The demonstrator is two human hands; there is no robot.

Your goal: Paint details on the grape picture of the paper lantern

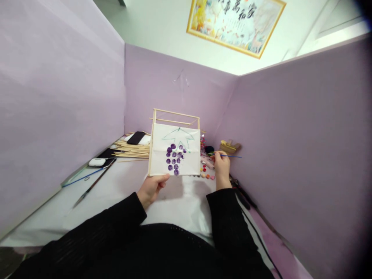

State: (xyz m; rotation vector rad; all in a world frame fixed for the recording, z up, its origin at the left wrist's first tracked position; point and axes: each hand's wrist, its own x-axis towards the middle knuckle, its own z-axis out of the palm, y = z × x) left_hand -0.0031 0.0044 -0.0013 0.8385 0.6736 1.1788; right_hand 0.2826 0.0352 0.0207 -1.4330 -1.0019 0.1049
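My left hand (151, 188) grips the bottom left corner of a wooden-stick lantern frame (174, 149) and holds it upright above the white table. The frame's paper face shows a purple grape bunch under a green leaf outline. My right hand (221, 167) is closed on a thin blue paintbrush (231, 156), which lies level just right of the frame, its handle pointing right. Small paint pots (207, 173) sit below that hand.
A bundle of wooden sticks (130, 150), a black phone (136, 137), a white earbud case (97, 162) and two long brushes (93, 182) lie at the left. Dark tools (242, 193) lie along the right wall. Purple partition walls (290, 147) enclose the table.
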